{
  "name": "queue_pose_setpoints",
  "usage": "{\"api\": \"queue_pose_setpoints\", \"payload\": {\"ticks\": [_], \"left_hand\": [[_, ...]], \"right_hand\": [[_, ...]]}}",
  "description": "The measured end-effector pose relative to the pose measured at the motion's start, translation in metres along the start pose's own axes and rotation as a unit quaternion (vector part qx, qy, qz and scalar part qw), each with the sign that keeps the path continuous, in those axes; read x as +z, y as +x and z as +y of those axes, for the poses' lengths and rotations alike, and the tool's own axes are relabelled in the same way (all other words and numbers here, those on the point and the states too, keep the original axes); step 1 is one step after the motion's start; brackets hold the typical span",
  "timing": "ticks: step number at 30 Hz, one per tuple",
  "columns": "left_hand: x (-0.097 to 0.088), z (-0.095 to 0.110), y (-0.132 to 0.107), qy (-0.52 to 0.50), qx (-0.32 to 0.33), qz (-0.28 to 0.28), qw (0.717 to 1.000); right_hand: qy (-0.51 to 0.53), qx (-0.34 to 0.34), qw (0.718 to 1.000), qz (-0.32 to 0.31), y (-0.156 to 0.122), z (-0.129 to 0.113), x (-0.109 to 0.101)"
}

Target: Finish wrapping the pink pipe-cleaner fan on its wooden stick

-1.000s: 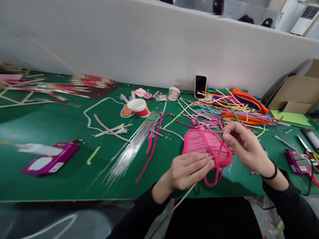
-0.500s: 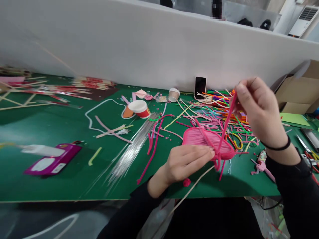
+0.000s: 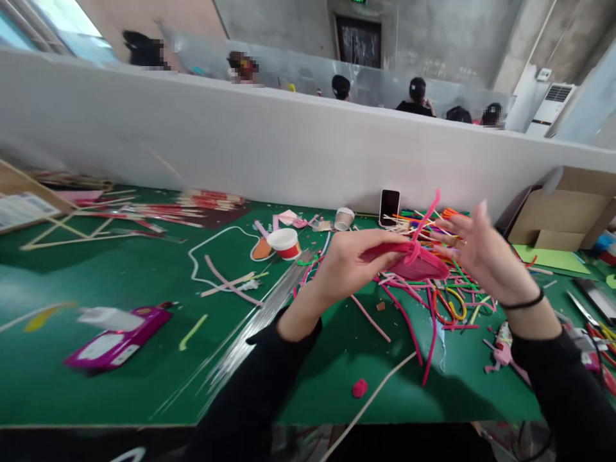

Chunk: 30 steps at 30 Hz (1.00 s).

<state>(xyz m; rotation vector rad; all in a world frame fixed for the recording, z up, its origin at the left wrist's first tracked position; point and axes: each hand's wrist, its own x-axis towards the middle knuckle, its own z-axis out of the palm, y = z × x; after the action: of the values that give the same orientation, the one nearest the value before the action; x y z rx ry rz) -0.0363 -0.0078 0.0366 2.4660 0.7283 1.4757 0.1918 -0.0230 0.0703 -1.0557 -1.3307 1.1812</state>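
My left hand [image 3: 353,262] is closed round the near end of a flat pink panel woven from pipe cleaners [image 3: 414,263], holding it edge-on above the green table [image 3: 120,269]. A loose pink pipe cleaner [image 3: 426,215] rises from the panel. My right hand [image 3: 481,253] is at the panel's far side, fingers spread and blurred, touching the panel and the loose strand. Both sleeves are black; a black band circles the right wrist.
A pile of coloured pipe cleaners [image 3: 433,301] lies under my hands. Thin wires [image 3: 250,327], a paper cup [image 3: 285,244], a phone [image 3: 389,206], a magenta glue gun [image 3: 115,327], a cardboard box [image 3: 568,218] and pliers [image 3: 590,314] sit around. People sit beyond the white partition [image 3: 240,141].
The view tilted up. My left hand raised the pink panel off the table and turned it edge-on. My right hand dropped from its high pull and opened beside the panel.
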Motion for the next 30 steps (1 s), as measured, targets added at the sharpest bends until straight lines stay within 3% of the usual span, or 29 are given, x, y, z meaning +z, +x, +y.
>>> {"api": "queue_pose_setpoints", "payload": {"ticks": [5,12,18,30], "left_hand": [[-0.004,-0.001,0.014,-0.06,-0.006,-0.025,0.998],[0.003,-0.002,0.017,-0.113,-0.016,-0.049,0.992],[0.003,-0.004,0.014,-0.122,-0.031,-0.06,0.99],[0.002,0.007,0.011,-0.118,-0.002,-0.072,0.99]], "right_hand": [[-0.004,-0.024,0.998,-0.059,-0.016,0.016,0.016],[-0.064,-0.138,0.988,0.026,0.001,0.021,0.029],[-0.027,-0.135,0.988,0.068,0.003,0.02,0.032],[-0.085,-0.167,0.981,0.05,0.01,0.002,0.035]]}}
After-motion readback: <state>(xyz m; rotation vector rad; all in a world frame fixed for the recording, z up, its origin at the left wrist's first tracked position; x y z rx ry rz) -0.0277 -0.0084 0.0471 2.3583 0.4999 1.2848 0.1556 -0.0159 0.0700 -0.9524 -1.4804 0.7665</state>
